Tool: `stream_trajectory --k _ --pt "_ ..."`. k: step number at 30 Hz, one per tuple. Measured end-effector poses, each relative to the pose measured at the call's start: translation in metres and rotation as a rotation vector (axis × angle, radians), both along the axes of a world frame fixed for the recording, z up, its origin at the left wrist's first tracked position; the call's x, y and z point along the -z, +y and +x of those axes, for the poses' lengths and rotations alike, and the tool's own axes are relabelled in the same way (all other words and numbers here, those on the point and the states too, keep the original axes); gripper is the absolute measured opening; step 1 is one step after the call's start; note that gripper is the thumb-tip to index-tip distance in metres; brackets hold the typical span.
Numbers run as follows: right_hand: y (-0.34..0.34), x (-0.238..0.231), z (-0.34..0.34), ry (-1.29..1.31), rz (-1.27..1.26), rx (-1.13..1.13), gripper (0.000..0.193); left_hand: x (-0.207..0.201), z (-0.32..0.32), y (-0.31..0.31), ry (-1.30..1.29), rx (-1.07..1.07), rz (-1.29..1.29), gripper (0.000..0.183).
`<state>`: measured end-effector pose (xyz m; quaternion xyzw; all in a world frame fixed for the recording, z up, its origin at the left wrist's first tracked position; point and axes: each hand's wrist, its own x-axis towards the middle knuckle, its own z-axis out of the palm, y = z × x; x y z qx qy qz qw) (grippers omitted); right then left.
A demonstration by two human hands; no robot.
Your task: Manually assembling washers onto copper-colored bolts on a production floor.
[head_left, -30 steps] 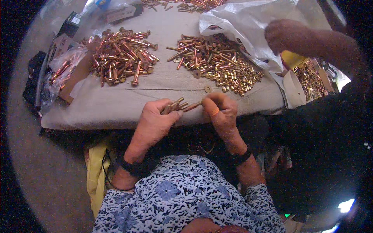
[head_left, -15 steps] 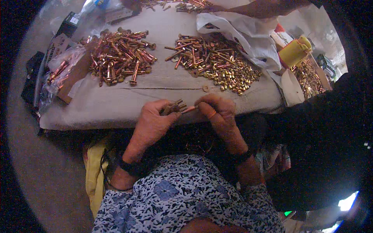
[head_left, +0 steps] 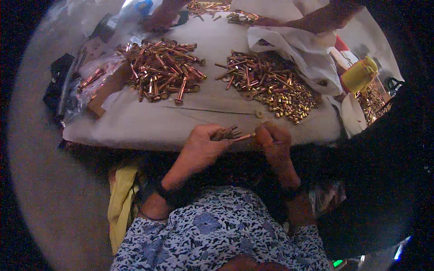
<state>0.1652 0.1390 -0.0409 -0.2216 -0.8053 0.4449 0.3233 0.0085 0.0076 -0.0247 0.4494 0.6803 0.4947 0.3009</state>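
Note:
Several bolts (head_left: 226, 133) are bunched in my left hand (head_left: 203, 142), closed around them at the table's near edge. One coppery bolt (head_left: 244, 137) sticks out from that hand toward the right. At its tip, my right hand (head_left: 275, 137) pinches a small brass-coloured piece (head_left: 253, 134), mostly hidden by the fingers; it looks like a nut. Beyond my left hand lies a heap of long coppery bolts (head_left: 165, 67). Past my right hand, another bolt heap (head_left: 248, 72) runs into a pile of small brass-coloured nuts (head_left: 291, 99). A single washer (head_left: 259, 114) rests just beyond my right hand.
Left of the bolts stands an open cardboard box (head_left: 108, 90) with a clear plastic bag (head_left: 92, 74). A white plastic sheet (head_left: 298, 49) and a cut yellow container (head_left: 360, 76) are at right, by more fasteners (head_left: 373, 106). Another person's arms (head_left: 323, 20) reach in at the far side.
The view has shifted, so the whole scene sits lower and further right. More of the bolt's shank shows between my hands. The other person's arms have moved at the far side.

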Motion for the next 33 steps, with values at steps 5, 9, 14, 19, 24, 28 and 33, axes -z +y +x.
stream_trajectory --k 5,9,14,19,24,28,33 --pt "-0.005 0.001 -0.002 0.063 -0.084 0.011 0.008 -0.002 -0.002 0.001 -0.033 -0.005 -0.001 0.021" --pt "-0.018 -0.006 -0.016 0.172 0.152 0.111 0.01 0.0 -0.005 0.002 0.065 -0.011 0.01 0.023" --pt "-0.009 0.0 -0.009 -0.029 0.157 0.086 0.012 -0.001 -0.002 0.002 0.072 -0.008 0.039 0.022" --pt "-0.003 0.0 -0.007 -0.219 0.204 0.131 0.012 0.004 -0.005 -0.002 0.105 -0.023 0.117 0.02" --pt "-0.025 0.005 -0.025 0.295 -0.009 0.211 0.012 0.003 -0.008 -0.001 0.03 -0.057 0.053 0.022" --pt "-0.01 -0.003 -0.006 -0.019 0.1 0.172 0.012 -0.008 -0.002 -0.006 0.051 -0.052 0.067 0.023" --pt "-0.011 0.002 -0.011 0.051 0.045 0.187 0.01 -0.004 -0.005 -0.005 0.018 -0.052 -0.001 0.023"
